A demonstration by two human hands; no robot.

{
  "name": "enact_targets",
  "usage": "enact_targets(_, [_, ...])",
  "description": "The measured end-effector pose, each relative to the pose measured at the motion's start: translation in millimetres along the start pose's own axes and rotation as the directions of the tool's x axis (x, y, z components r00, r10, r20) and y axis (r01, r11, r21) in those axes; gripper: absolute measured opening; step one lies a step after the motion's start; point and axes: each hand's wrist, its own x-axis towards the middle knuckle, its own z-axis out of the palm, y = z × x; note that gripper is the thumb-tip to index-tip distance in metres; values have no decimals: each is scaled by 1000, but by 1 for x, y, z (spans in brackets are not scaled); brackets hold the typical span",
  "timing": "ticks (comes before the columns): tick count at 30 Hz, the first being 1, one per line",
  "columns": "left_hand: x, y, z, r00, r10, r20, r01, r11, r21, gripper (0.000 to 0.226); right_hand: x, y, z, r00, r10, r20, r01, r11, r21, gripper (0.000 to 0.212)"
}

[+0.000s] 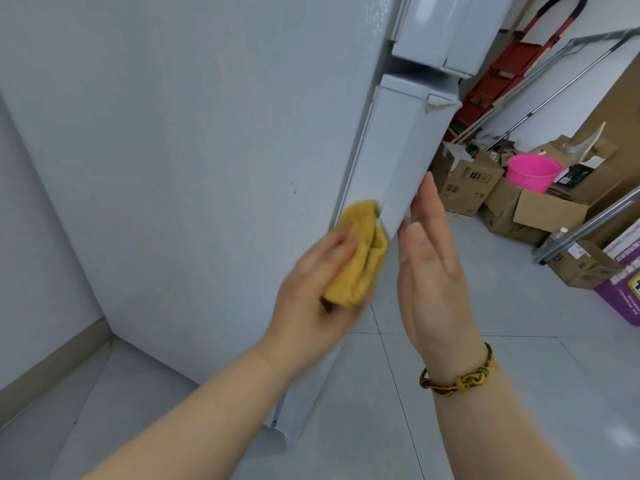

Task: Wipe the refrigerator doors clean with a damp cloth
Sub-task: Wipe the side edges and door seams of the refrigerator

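Observation:
A white refrigerator [194, 140] fills the left and middle of the head view, seen from its side. Its lower door [394, 147] stands edge-on towards me, with the upper door [446, 29] above it. My left hand [311, 292] holds a folded yellow cloth [360, 258] and presses it against the left side edge of the lower door. My right hand [433, 268] is flat with straight fingers against the front face of the same door, just right of the cloth. A braided bracelet [460, 379] circles my right wrist.
Cardboard boxes [471, 181] are piled on the tiled floor at the right, with a pink bucket [531, 171] on them. A red stepladder [498, 71] and metal poles [568, 81] lean on the back wall. A purple box [623, 289] stands at the far right.

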Motion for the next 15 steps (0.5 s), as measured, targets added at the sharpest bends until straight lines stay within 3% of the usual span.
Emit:
enact_targets(3, [-34, 11, 15, 978, -135, 158, 165, 968, -189, 65, 1, 0, -1, 1000, -16, 20, 16, 1000, 13, 70])
enact_targets(5, [-34, 22, 21, 943, -331, 22, 312, 863, -397, 43, 2, 0, -2, 1000, -19, 10, 19, 1000, 15, 71])
enact_targets(6, [-27, 27, 25, 893, -442, -83, 360, 813, -458, 27, 1, 0, -4, 1000, -15, 5, 15, 1000, 15, 73])
enact_targets(7, [-20, 28, 27, 842, -505, -190, 382, 807, -450, 11, 1, 0, -4, 1000, -9, 5, 9, 1000, 13, 74])
enact_targets(8, [-13, 30, 29, 811, -526, -255, 398, 817, -418, 12, 1, 0, -4, 1000, 1, 1, -1, 1000, 3, 75])
enact_targets(11, [-6, 35, 28, 789, -557, -259, 451, 811, -373, 47, 1, -3, -3, 999, 35, -16, -35, 999, -1, 75])
enact_targets(13, [-2, 37, 25, 785, -561, -261, 465, 813, -350, 49, 2, -8, -3, 998, 57, 10, -57, 996, 71, 81])
enact_targets(15, [12, 44, 20, 799, -528, -288, 434, 837, -332, 49, 1, -12, -6, 998, 64, 21, -66, 993, 97, 72])
